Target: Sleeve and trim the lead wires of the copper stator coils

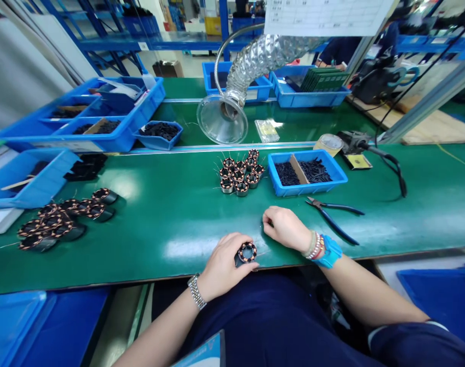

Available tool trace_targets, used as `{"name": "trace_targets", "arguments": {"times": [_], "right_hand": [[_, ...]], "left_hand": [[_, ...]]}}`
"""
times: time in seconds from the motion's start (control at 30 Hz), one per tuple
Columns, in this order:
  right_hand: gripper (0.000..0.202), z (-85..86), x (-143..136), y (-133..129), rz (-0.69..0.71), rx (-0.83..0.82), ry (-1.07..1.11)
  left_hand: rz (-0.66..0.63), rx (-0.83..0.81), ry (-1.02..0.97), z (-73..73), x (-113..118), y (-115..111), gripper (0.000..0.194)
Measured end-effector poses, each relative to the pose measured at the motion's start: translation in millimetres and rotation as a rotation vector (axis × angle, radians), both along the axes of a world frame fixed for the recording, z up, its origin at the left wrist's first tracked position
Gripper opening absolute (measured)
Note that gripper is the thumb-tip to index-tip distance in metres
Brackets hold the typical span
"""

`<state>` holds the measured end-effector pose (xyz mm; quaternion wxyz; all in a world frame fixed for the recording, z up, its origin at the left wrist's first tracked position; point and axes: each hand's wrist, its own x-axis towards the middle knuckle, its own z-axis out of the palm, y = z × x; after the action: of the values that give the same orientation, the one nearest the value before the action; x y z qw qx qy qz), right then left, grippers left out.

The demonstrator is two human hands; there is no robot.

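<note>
My left hand [224, 261] is wrapped round a copper-wound motor stator [248, 252] at the table's front edge, its ring of windings facing up. To the right, my right hand [288, 228] rests on the green table with its fingers curled in a pinch. Whatever those fingers hold, if anything, is hidden. Beyond the hands stands a group of stators [238, 176] with thin wire ends sticking up. Beside that group sits a blue tray [308, 189] of small black pieces, split by a cardboard divider. Diagonal cutters [334, 214] lie right of my right hand, jaws toward the tray.
More stators with dark sleeves [64, 219] stand at the left, near blue bins [45, 176]. A fume-extraction funnel [223, 120] hangs over the back. A corded tool [355, 141] and a tape roll [328, 144] lie at the right. Another person [334, 53] sits beyond.
</note>
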<state>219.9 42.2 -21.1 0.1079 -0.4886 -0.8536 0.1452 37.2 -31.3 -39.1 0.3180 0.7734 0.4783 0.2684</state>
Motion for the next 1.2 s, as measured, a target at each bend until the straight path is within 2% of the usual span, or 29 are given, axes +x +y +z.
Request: {"name": "trace_targets", "arguments": {"times": [0.1,0.17,0.27,0.33,0.43,0.57,1.03,1.2], "right_hand": [[0.007,-1.3,4.9,-3.2,-0.023,-0.052,0.136],[0.004,-3.3,6.3,-7.5,-0.075,-0.167,0.393],[0.015,-5.9,4.4,-15.7,-0.153,-0.433,0.798],[0.018,-6.8,1.3,-21.2,-0.173,-0.558,0.898],[0.015,-7.3,-3.2,-27.9,-0.201,-0.635,0.983],[0.014,-6.7,-5.0,-32.6,-0.221,-0.604,0.985],[0.013,-3.0,-3.8,-33.9,-0.158,-0.513,0.871],[0.01,-2.2,-3.5,-33.8,-0.1,-0.43,0.757]], "left_hand": [[-0.007,0.015,-0.014,-0.8,0.4,-0.1,0.036],[-0.011,0.03,-0.027,-1.4,1.1,0.1,0.036],[-0.025,0.046,-0.05,-1.7,1.8,0.7,0.036],[-0.028,0.051,-0.063,-1.4,1.9,1.0,0.036],[-0.031,0.057,-0.07,-0.3,2.0,1.4,0.036],[-0.036,0.063,-0.078,0.6,2.4,1.2,0.035],[-0.036,0.061,-0.066,-0.3,1.8,1.0,0.034],[-0.033,0.057,-0.07,-1.7,1.7,0.9,0.034]]}}
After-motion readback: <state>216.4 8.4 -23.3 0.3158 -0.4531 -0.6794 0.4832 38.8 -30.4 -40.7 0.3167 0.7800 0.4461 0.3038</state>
